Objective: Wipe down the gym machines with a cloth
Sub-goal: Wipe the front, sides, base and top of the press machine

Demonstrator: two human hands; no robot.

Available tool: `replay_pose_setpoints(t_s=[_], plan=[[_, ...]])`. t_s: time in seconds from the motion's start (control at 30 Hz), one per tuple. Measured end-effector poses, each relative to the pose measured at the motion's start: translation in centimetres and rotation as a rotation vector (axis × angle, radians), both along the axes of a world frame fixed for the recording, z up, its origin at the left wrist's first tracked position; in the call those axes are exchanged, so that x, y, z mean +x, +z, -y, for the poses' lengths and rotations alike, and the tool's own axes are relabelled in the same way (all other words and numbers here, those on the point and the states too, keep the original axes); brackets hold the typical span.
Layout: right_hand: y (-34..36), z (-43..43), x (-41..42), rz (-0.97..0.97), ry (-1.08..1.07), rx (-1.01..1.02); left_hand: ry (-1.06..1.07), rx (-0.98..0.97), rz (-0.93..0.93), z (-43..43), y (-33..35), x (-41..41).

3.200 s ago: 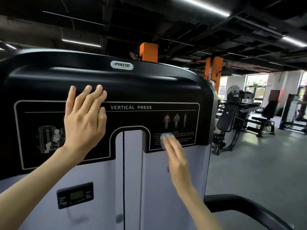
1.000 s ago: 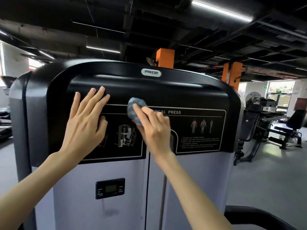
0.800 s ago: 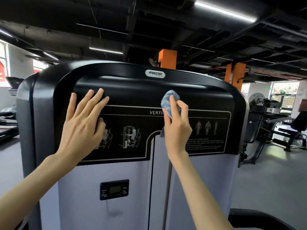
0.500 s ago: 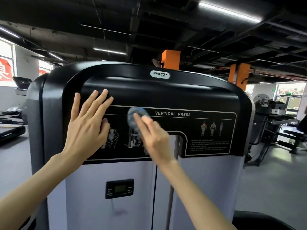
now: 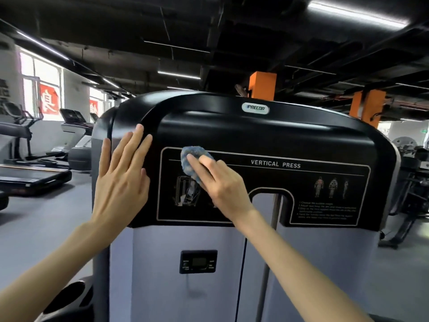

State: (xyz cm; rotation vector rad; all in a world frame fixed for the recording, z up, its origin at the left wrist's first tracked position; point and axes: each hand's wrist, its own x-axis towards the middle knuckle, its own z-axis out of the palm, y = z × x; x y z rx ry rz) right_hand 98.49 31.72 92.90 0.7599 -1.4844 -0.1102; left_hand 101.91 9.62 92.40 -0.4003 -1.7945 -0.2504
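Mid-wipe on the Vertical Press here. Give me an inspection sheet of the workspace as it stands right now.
Surface: black top panel of the Vertical Press machine, glossy. The grey body below carries a small display.
Job's things: blue-and-white cloth, bunched on the panel's printed label, left of the lettering.
Clutter: nothing seen.
Grippers: left hand lies flat on the panel's left edge, fingers straight. Right hand presses the cloth with extended fingers.
Cables: what looks like a dark wire on the far orange pillar; none seen on the machine.
Surroundings: treadmills to the left, another gym machine to the right, grey floor.
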Motion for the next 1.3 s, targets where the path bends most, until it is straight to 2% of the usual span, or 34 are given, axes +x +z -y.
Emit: replay_pose_setpoints(t_s=[0.13,0.17,0.23,0.37,0.43,0.5,0.6,0.67,0.73,0.8,0.93,1.0,1.07,1.13,1.17,1.2,1.3], plan=[[4.8,1.7,0.1,0.104,0.072,-0.314,-0.003,0.05,0.056,1.0,-0.5,-0.4],[5.2,2.4,0.0,0.127,0.097,-0.334,-0.012,0.04,0.063,1.2,-0.6,-0.5],[4.2,3.5,0.0,0.09,0.078,-0.207,-0.035,-0.002,0.071,1.8,-0.6,-0.6],[-3.0,3.2,-0.6,0.055,0.104,0.332,-0.111,-0.039,0.084,2.8,-0.5,-0.8],[-4.3,2.8,-0.6,0.035,0.101,0.467,-0.16,-0.027,0.113,2.8,-0.8,-0.9],[-3.0,2.6,-0.7,-0.001,0.055,0.503,-0.194,-0.02,0.129,2.9,-0.9,-1.0],[0.7,2.8,-0.4,-0.032,0.024,0.339,-0.208,-0.016,0.132,3.0,-0.8,-0.9],[2.1,3.3,-0.4,0.052,0.058,0.229,-0.204,-0.02,0.133,3.0,-0.8,-0.9],[1.7,3.8,-0.5,0.139,0.102,0.214,-0.203,-0.022,0.137,3.0,-0.8,-0.8],[-0.4,3.8,-0.6,0.185,0.122,0.293,-0.205,-0.03,0.146,3.2,-0.6,-0.8],[-2.4,2.7,-0.5,0.192,0.126,0.628,-0.199,-0.037,0.171,3.3,-0.7,-0.7],[0.2,2.8,-0.8,0.12,0.112,0.558,-0.212,-0.024,0.18,3.2,-0.7,-0.6],[3.5,3.4,-1.0,0.096,0.084,0.289,-0.223,-0.005,0.192,3.1,-0.8,-0.6],[5.3,4.4,-0.8,0.153,0.118,-0.011,-0.228,0.024,0.2,2.9,-0.7,-0.5],[5.0,5.0,-0.6,0.168,0.134,-0.071,-0.223,0.038,0.199,2.8,-0.7,-0.4],[3.7,5.6,-0.6,0.172,0.143,-0.062,-0.211,0.049,0.192,2.7,-0.7,-0.3],[-2.9,5.9,-0.4,0.161,0.162,0.15,-0.174,0.063,0.164,2.3,-1.0,0.0]])
